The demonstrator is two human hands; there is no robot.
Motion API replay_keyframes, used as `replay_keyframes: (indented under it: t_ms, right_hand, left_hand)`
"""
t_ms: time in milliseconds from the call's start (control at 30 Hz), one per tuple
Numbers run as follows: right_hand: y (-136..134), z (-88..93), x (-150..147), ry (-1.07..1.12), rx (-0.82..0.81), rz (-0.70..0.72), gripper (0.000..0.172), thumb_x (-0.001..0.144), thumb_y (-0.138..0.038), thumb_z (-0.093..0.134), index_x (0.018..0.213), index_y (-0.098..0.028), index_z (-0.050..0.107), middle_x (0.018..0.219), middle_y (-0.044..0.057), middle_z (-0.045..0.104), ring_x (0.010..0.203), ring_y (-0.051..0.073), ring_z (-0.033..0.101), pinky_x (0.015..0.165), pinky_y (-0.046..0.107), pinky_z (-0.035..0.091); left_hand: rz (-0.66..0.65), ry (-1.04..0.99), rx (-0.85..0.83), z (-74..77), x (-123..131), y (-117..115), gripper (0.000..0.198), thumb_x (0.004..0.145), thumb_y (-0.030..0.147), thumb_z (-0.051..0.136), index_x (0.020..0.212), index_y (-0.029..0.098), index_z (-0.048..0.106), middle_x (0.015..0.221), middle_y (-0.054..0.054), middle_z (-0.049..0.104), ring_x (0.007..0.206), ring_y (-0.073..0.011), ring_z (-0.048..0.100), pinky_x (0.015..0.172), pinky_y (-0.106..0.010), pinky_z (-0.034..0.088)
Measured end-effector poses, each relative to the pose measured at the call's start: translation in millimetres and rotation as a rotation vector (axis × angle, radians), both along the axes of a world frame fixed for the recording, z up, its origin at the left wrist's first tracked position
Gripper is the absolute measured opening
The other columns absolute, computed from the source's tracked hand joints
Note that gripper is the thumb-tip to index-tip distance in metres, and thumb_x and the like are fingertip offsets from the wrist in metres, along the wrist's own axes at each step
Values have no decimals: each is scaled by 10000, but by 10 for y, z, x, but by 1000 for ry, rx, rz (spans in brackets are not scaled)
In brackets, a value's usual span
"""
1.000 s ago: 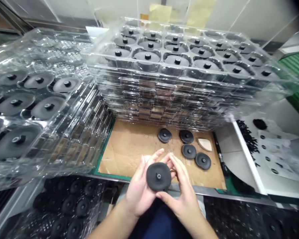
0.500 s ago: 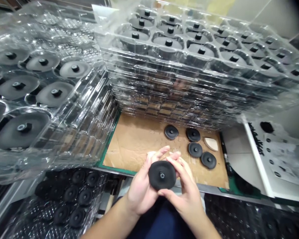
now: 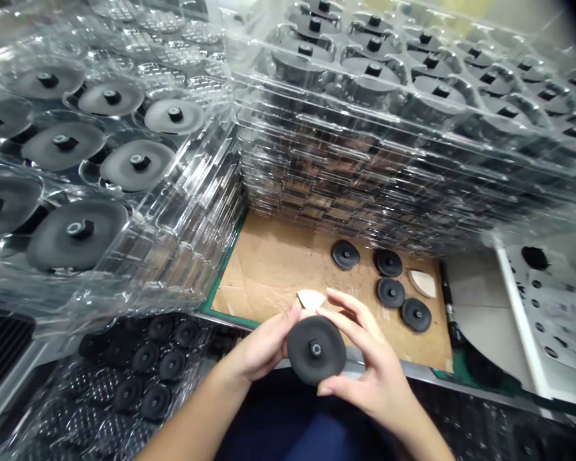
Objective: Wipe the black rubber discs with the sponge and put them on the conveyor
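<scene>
A black rounded disc (image 3: pixel 316 358) with a short stem at its centre is in my right hand (image 3: pixel 372 355), thumb at its lower edge and fingers behind its upper edge. My left hand (image 3: pixel 264 346) is closed at the disc's upper left. A pale wedge-shaped pad (image 3: pixel 311 299) sticks up from its fingertips, just beyond the disc; its lower part is hidden. Beneath the hands lies a cardboard sheet (image 3: pixel 264 256). On its right side rest several similar discs, among them a black disc (image 3: pixel 390 292), and a second pale wedge (image 3: pixel 422 283).
A tall stack of clear plastic trays (image 3: pixel 355 147) filled with discs rises behind the cardboard. Another tray stack (image 3: pixel 173 237) stands at left. Lower left is a tray of black discs (image 3: pixel 146 358). A white-edged bin (image 3: pixel 518 320) with small parts sits at right.
The pale wedge now shows above my left fingertips. My left hand has shifted from under the disc to its upper left side, and the disc has come slightly nearer. The view has shifted slightly left.
</scene>
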State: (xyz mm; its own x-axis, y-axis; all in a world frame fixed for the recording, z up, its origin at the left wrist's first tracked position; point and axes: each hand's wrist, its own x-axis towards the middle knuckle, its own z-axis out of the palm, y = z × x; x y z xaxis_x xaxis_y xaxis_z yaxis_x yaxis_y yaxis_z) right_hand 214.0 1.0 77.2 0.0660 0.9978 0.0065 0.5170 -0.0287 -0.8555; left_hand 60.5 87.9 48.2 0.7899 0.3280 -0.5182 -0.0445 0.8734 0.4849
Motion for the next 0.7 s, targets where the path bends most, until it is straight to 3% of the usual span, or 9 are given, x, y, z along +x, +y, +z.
replay_keyframes:
  t_ms: [67,133,233,333,400,467,600,700]
  right_hand:
    - [22,6,23,62,-92,99,649,682,-588,700,1263,-328,569,1365,103,477,1274,322,455,1004,474,443]
    - [46,-5,21,130,-179,181,663,681,-590,697,1277,-336,557,1356,99,494,1274,310,460,1002,463,443]
    - [77,-37,-15,193,-225,236,653,711,-564,684,1308,-359,520,1368,78,488,1285,277,452,1031,436,414]
    - [98,-84,-38,202,-217,222,595,749,-530,670,1296,-341,534,1324,70,534,1230,249,511,1001,394,449]
    - [114,-147,-29,131,-175,175,563,783,-543,631,1287,-307,546,1272,70,585,1177,234,556,965,369,482]
    - [133,-261,-9,-29,-100,77,504,849,-552,539,1274,-282,557,1217,66,628,1124,215,590,922,341,510]
    - [173,-627,-36,-293,-19,-159,387,939,-425,417,1229,-247,601,1179,107,627,1094,254,568,910,437,485]
    - [204,-871,-132,-396,-14,-199,349,907,-362,482,1194,-236,635,1181,137,614,1053,311,525,920,544,419]
  left_hand:
    - [-169,-29,-36,-50,-85,17,568,885,545,395,971,75,703,655,-95,718,418,-111,588,388,-186,390]
    - [-236,-99,-80,-84,-146,21,600,864,576,406,943,61,705,616,-96,705,327,-90,528,309,-164,309]
    - [-221,-185,-111,-117,-192,16,566,832,577,474,987,80,697,719,-111,734,440,-139,631,382,-184,426]
    - [-228,-292,-177,-142,-221,20,596,797,607,505,1053,96,674,865,-138,746,549,-198,687,508,-276,522]
    - [-149,-364,-204,-159,-248,34,598,766,593,565,1105,107,650,1052,-175,713,670,-232,713,587,-308,540]
    - [15,-380,-217,-177,-279,62,563,747,535,631,1134,125,634,1176,-183,664,811,-253,713,679,-313,546]
    - [433,-176,-274,-196,-335,142,447,829,416,590,1212,187,558,1116,-109,692,1010,-259,670,867,-326,519]
    - [606,-28,-293,-172,-355,186,440,912,340,465,1336,237,410,1106,-94,686,1041,-282,658,897,-377,518]
